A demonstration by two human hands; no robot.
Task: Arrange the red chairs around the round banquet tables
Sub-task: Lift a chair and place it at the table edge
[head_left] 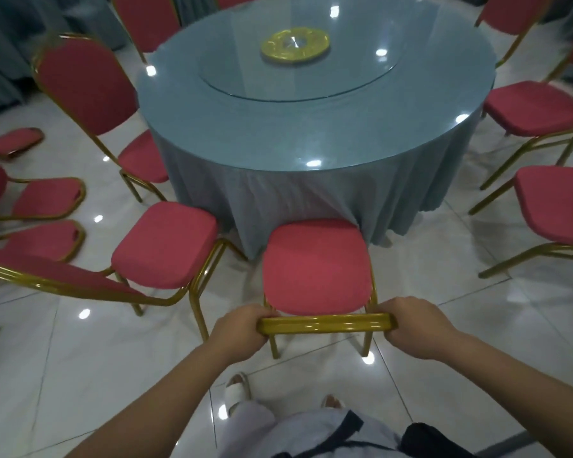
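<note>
Both hands are on the same chair (pixel 316 266). Left hand (pixel 242 328) is curled round the left end of the gold top rail (pixel 325 323), and right hand (pixel 414 328) is curled round the right end. Fingers are closed snug on the tube, so that's a proper 2-handed grip.

The chair sits at the near edge of the table (pixel 311 137), with the seat front right up against the hanging cloth (pixel 278 200). I can't tell if it's actually tucked under.

The seat is a padded rounded square in red fabric, and the frame is shiny gold metal tubing. The table is round, and its blue-grey cloth falls in soft folds almost to the floor (pixel 444 285). The top looks glossy and throws back light spots. There's a round glass turntable (pixel 245 84) in the middle with a yellow disc (pixel 295 44) at its centre. The floor is glossy pale tile.

The next chair (pixel 166 242) stands just to the left, angled in toward the cloth. Another (pixel 86 84) is at the table's left edge, its seat against the cloth. 2 more (pixel 536 107) sit off the right edge, well apart from the table.
</note>
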